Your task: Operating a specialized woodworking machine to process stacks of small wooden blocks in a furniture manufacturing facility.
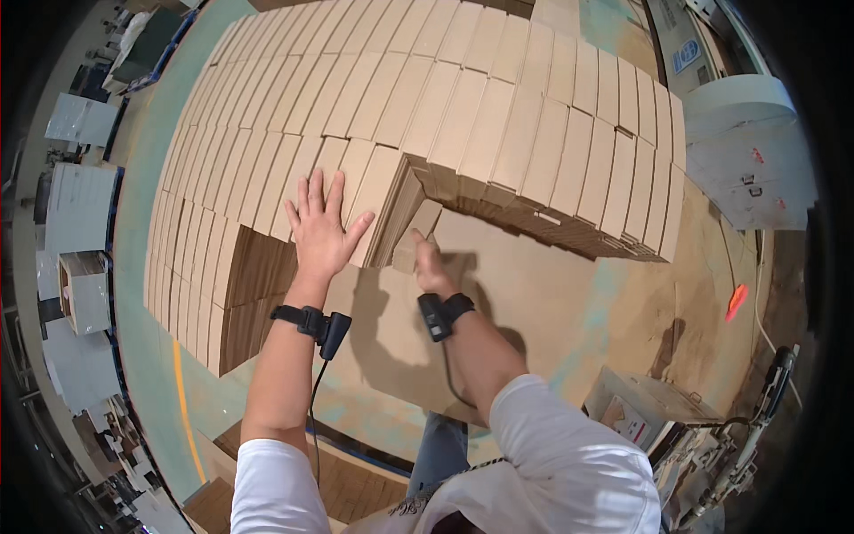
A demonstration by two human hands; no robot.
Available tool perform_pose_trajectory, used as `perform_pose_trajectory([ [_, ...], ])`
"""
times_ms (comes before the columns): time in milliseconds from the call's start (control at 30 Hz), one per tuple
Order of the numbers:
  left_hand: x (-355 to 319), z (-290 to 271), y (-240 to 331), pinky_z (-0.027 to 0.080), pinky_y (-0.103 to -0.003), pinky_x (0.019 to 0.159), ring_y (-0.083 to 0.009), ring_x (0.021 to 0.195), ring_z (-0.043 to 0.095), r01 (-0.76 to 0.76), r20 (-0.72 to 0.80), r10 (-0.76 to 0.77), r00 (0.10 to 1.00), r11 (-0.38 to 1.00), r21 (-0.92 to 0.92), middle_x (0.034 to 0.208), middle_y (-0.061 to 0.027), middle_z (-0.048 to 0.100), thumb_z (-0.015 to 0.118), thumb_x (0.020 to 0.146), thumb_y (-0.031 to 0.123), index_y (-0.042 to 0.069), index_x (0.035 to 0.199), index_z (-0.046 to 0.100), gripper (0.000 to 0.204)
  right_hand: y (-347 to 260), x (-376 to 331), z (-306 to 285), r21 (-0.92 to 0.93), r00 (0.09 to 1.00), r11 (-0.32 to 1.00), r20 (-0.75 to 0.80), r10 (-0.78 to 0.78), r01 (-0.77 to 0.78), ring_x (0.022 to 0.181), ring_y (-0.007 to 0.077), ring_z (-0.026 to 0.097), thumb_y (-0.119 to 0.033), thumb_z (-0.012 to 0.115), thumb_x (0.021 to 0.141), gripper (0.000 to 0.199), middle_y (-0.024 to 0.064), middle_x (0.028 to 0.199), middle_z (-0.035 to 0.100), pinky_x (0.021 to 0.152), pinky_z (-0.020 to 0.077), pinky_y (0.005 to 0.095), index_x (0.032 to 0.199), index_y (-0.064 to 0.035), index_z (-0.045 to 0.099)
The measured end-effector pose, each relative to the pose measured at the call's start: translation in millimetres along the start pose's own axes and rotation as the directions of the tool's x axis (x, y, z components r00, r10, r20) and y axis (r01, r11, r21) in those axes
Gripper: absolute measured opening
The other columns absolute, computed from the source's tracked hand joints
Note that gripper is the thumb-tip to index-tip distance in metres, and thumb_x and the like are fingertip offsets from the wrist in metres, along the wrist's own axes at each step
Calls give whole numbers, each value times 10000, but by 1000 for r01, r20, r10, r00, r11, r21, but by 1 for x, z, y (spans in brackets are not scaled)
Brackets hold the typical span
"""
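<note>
At cardboard stacks (pixel 356 93), hands (pixel 323 236) apart, left spread atop

Top edge crops the far side of the cardboard stack (pixel 374 89); left hand (pixel 325 231) hides its own palm; right hand (pixel 431 267) shows some fingers obscured, grip undetermined; white shirt (pixel 569 454) covers most of the jeans (pixel 440 449); left-rim goods (pixel 116 449) too small to identify.

A yellow line (pixel 183 408) marks the worn green floor (pixel 147 365); a pale grey cabinet (pixel 747 173) stands at right.
</note>
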State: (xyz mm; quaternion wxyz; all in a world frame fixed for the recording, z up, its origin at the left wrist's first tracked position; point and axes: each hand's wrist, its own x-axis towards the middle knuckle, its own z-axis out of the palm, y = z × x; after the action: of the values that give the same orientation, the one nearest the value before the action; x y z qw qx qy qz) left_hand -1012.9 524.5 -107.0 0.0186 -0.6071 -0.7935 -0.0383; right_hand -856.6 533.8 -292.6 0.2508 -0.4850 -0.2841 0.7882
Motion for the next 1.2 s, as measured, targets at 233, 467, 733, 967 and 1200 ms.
perform_pose_trajectory([
  [233,4,0,1,84,-562,1025,-347,1318,128,-5,-16,5,1000,1000,8,1421,-137,191,450,802,578,177,1374,261,724,-2,-25,-9,450,912,893,-358,200,-19,1042,173,459,-373,499,853,525,56,1111,518,837,402,325,1271,-80,375],
  [467,4,3,1,100,-561,1026,-345,1315,142,5,-17,-4,1000,1000,4,1419,-129,199,473,796,563,185,1373,262,721,2,-19,-9,319,999,947,41,22,-34,931,133,496,-300,555,822,402,25,994,528,790,399,306,1132,-57,474],
  [733,2,0,0,105,-560,1027,-337,1316,147,18,-25,-18,1000,1000,-6,1418,-125,205,492,784,558,189,1368,272,725,21,-99,-45,-655,968,755,-178,-175,17,1088,258,461,-262,623,789,563,130,1156,478,890,388,331,1250,-30,399],
  [967,2,2,-3,112,-559,1026,-331,1313,155,11,-47,-12,999,1000,-20,1407,-132,224,486,782,571,190,1358,296,717,-44,-55,-93,-847,816,-313,513,-265,431,991,286,433,-130,601,690,628,125,1091,480,805,345,384,1272,-48,379],
  [1200,1,4,-2,116,-564,1021,-332,1309,168,6,-69,-7,998,1000,-12,1402,-137,233,474,784,581,194,1355,304,711,-71,-36,-98,-861,640,-364,508,-577,356,1001,271,432,-112,617,673,619,106,1126,474,854,333,396,1251,-44,406],
])
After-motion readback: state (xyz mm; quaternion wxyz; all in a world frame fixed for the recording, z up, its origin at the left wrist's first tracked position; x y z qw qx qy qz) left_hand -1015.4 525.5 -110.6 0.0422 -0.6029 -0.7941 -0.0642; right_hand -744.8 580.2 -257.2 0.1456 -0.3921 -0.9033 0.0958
